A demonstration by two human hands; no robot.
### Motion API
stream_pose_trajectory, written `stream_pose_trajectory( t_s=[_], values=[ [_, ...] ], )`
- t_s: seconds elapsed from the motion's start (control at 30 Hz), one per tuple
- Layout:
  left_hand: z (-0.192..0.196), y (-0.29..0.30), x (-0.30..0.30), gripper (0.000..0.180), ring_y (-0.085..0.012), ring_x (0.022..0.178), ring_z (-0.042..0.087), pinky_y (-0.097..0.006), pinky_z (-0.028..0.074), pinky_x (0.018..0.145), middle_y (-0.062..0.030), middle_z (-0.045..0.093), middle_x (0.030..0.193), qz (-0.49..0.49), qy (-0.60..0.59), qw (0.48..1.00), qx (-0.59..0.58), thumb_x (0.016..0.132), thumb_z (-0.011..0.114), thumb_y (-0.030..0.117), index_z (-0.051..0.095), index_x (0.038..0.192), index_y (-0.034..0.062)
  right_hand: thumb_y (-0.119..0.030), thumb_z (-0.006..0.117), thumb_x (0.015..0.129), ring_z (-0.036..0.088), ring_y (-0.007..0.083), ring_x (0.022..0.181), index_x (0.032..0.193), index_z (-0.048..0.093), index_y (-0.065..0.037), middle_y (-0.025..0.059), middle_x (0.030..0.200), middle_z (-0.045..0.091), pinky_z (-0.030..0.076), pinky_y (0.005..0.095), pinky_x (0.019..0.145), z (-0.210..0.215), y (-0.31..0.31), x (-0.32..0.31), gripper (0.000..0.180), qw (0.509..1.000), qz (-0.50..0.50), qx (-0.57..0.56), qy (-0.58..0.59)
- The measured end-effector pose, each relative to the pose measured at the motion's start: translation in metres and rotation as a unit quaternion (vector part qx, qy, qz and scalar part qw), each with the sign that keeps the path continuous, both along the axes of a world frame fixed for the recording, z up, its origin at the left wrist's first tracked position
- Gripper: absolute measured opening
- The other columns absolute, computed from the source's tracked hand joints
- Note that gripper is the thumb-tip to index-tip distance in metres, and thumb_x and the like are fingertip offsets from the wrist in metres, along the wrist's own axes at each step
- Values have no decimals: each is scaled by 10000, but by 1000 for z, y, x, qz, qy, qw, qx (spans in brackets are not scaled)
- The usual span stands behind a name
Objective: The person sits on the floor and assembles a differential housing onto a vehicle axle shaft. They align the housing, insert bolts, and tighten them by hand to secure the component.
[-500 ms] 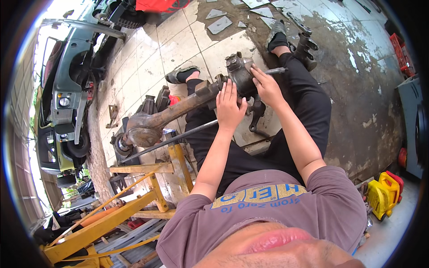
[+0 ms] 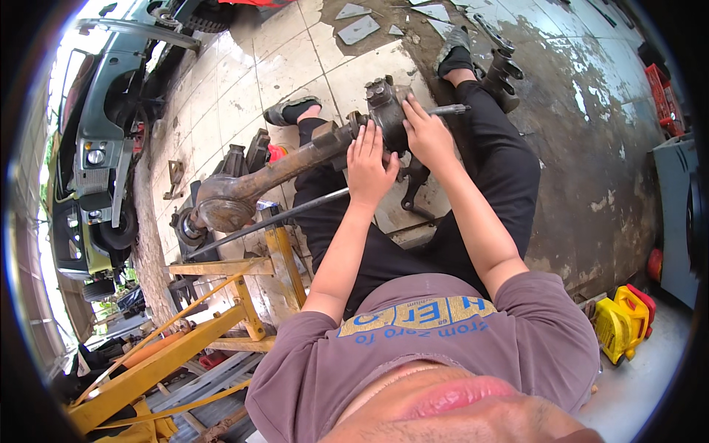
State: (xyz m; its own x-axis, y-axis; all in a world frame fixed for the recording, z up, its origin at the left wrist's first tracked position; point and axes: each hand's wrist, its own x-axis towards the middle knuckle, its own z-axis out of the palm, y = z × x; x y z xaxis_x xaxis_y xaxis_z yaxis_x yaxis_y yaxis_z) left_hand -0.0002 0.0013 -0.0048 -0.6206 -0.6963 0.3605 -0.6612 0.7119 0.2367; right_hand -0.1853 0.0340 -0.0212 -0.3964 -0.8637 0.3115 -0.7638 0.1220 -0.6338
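A rusty vehicle axle lies slantwise across my legs, its rounded differential housing at the left end. At its right end is a dark, heavy steering knuckle with a shaft sticking out to the right. My left hand rests against the near side of the knuckle, fingers stretched out and the thumb apart. My right hand lies on the knuckle's right side with straight fingers. A long metal rod runs below the axle, and a dark curved arm hangs under the knuckle.
Yellow metal frames stand at the lower left. A parked vehicle is at the far left. Broken tile pieces lie ahead; another metal part stands by my right foot. At right are a blue-grey cabinet and a yellow case.
The whole view has shifted slightly, so the axle and floor appear a little farther left and higher. Both hands stay on the knuckle, with little change in their pose.
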Motion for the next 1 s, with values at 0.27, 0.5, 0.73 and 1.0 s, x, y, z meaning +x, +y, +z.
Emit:
stream_pose_trajectory(
  t_s=[0.27,0.5,0.73,1.0],
  values=[
    [6,-3,4,697,-339,1548,464,-522,340,1270,-177,497,1671,-3,1,1000,-9,946,707,330,567,1535,-15,-223,651,1038,727,390,938,1501,658,-137,45,1611,597,608,452,885,-2,0,-8,471,999,27,-5,24],
    [16,-1,14,681,-317,1542,476,-510,351,1268,-162,512,1664,10,1,1000,-8,953,699,343,582,1533,7,-186,631,1061,710,411,1215,1500,655,-103,97,1624,567,578,474,992,13,-8,-1,447,999,41,17,-20],
    [12,-3,9,677,-301,1560,457,-506,366,1259,-128,504,1678,5,25,999,-26,960,704,363,580,1534,26,-170,648,1031,739,403,946,1499,652,-78,120,1627,567,603,457,892,-10,-18,-19,478,993,56,-74,69],
    [12,-2,12,680,-299,1561,453,-503,356,1266,-130,503,1676,9,32,999,-23,963,708,369,579,1537,27,-148,665,1015,747,407,1003,1507,648,-57,167,1607,578,596,456,891,-3,-19,-13,500,992,68,-70,75]
  ],
)
